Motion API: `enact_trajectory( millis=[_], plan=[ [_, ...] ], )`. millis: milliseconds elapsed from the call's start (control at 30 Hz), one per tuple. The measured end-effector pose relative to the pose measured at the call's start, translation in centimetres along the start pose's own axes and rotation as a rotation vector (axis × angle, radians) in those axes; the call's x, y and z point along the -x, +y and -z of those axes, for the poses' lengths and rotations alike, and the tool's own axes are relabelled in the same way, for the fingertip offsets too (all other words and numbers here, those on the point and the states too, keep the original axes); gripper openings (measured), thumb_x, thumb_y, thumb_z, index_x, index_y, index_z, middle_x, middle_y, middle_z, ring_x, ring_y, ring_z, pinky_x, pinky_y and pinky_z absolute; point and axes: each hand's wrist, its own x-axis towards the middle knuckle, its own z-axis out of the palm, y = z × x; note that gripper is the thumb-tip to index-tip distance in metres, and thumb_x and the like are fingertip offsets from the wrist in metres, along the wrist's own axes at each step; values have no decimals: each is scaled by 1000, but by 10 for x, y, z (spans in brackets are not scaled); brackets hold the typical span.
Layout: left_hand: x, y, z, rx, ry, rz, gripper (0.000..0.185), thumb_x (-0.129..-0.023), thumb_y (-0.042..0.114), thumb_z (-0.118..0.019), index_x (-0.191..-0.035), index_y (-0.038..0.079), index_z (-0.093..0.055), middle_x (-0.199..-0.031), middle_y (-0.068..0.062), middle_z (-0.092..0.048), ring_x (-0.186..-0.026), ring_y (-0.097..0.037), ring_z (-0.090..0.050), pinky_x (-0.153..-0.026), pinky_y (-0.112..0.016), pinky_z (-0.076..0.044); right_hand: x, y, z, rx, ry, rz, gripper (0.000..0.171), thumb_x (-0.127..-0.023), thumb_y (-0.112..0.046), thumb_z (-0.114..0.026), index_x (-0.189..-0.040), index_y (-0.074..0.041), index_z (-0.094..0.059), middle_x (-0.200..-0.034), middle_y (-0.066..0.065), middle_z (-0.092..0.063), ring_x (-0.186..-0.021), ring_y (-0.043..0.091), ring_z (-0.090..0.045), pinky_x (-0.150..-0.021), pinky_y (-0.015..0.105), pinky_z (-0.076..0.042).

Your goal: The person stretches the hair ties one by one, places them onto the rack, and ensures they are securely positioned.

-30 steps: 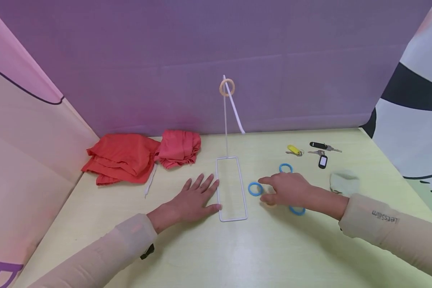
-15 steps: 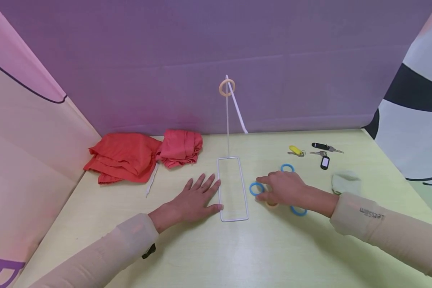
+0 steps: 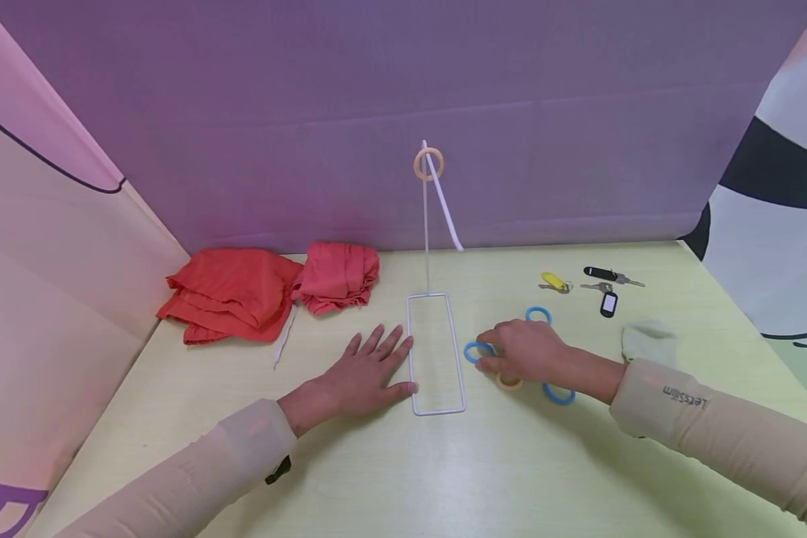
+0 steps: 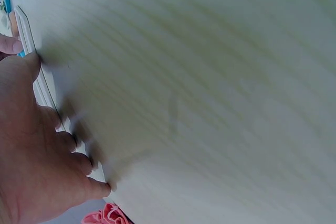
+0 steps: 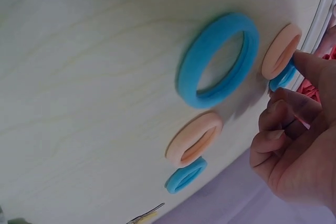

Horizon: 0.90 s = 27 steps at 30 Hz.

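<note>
My left hand (image 3: pixel 359 381) lies palm down with fingers spread, its fingertips and thumb on the near-left wire of a white stand's rectangular base (image 3: pixel 438 412). A peach ring (image 3: pixel 418 167) hangs on the stand's raised arm. My right hand (image 3: pixel 527 350) pinches the right edge of a blue ring (image 3: pixel 467 351) between thumb and index finger, just right of the base; the ring is slightly tilted. Below that hand a peach ring (image 3: pixel 509 386) rests on the table, partly covered. The right wrist view shows another blue ring (image 5: pixel 189 80) and peach ring (image 5: pixel 178 145) behind the hand.
Red cloths (image 3: pixel 235 295) and a folded pinkish-red cloth (image 3: pixel 336 276) lie at the back left, with a white cord (image 3: pixel 285 338). Keys with a yellow tag (image 3: pixel 554 282) and black tags (image 3: pixel 608 304) sit at the back right, near a pale green cloth (image 3: pixel 648 341). A purple backdrop stands behind.
My right hand has moved slightly left, its thumb and index finger closing on the blue ring, which now tilts a little. The hanging peach ring sways slightly. My left hand stays put.
</note>
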Motion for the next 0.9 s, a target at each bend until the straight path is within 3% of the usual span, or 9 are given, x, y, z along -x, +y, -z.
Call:
enact_trajectory(
  millis=[233, 467, 733, 900],
  plan=[
    [0, 1, 0, 5, 3, -2, 83, -99, 67, -39, -163, 23, -10, -171, -2, -1, -158, -34, 4, -124, -62, -3, -2, 1, -5, -1, 60, 39, 21, -92, -38, -69, -105, -22, -71, -84, -7, -66, -68, 9, -54, -44, 29, -37],
    [1, 1, 1, 4, 0, 6, 84, -98, 68, -40, -163, 24, -9, -171, -3, 1, -158, -34, 4, -124, -62, -3, -1, 1, -1, 5, 130, 47, 27, -93, -36, -67, -113, -19, -72, -94, -3, -72, -64, 8, -55, -45, 26, -37],
    [1, 1, 3, 4, 5, 0, 83, -98, 67, -40, -163, 23, -10, -171, -4, 0, -158, -35, 3, -124, -62, -4, 16, -8, 34, -5, 296, 66, 27, -92, -35, -66, -113, -19, -72, -78, -6, -65, -57, 4, -48, -45, 25, -35],
    [1, 2, 3, 12, -3, 1, 83, -98, 66, -41, -163, 23, -10, -171, -4, 0, -158, -35, 4, -124, -63, -4, 30, -18, 61, -8, 461, 109, 25, -91, -34, -69, -112, -20, -72, -70, -8, -54, -53, 3, -40, -45, 23, -32]
  ],
)
